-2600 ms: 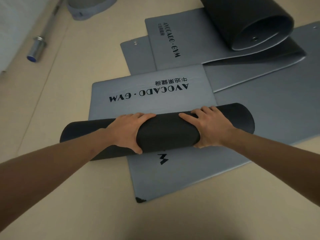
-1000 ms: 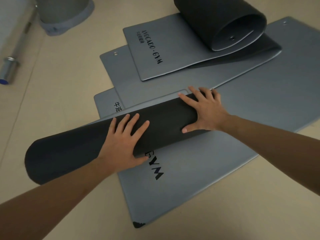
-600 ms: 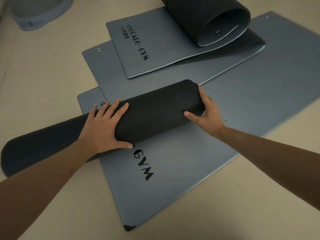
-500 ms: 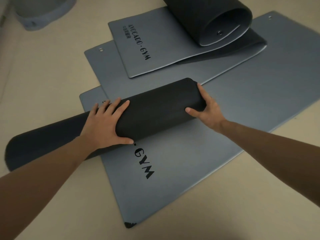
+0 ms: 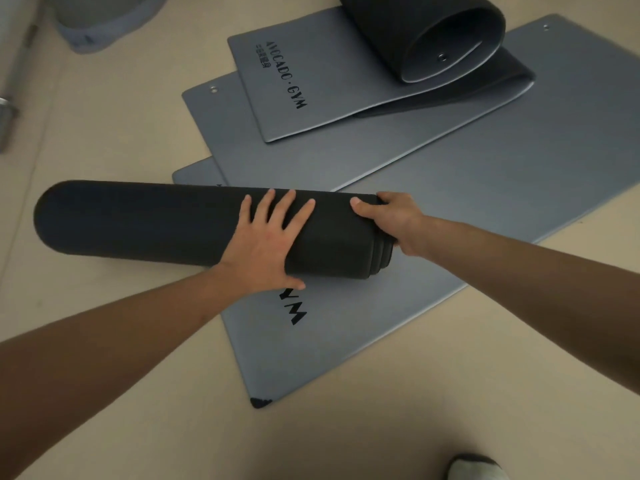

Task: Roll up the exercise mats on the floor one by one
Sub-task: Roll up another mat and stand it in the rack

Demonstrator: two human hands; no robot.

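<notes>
A tightly rolled dark mat lies across a flat grey mat printed with black letters. My left hand rests flat on top of the roll, fingers spread. My right hand grips the roll's right end, thumb on top and fingers behind the end face. Another flat grey mat lies behind. A loosely rolled, half-unfurled mat sits on it at the top.
A grey rolled mat or bag stands at the top left. A metal bar lies along the left edge. A socked foot shows at the bottom right. Beige floor surrounds the mats.
The roll has swung from a slant to nearly level and sits further left, off the flat mat's edge. My right hand moved from the side onto the roll's end.
</notes>
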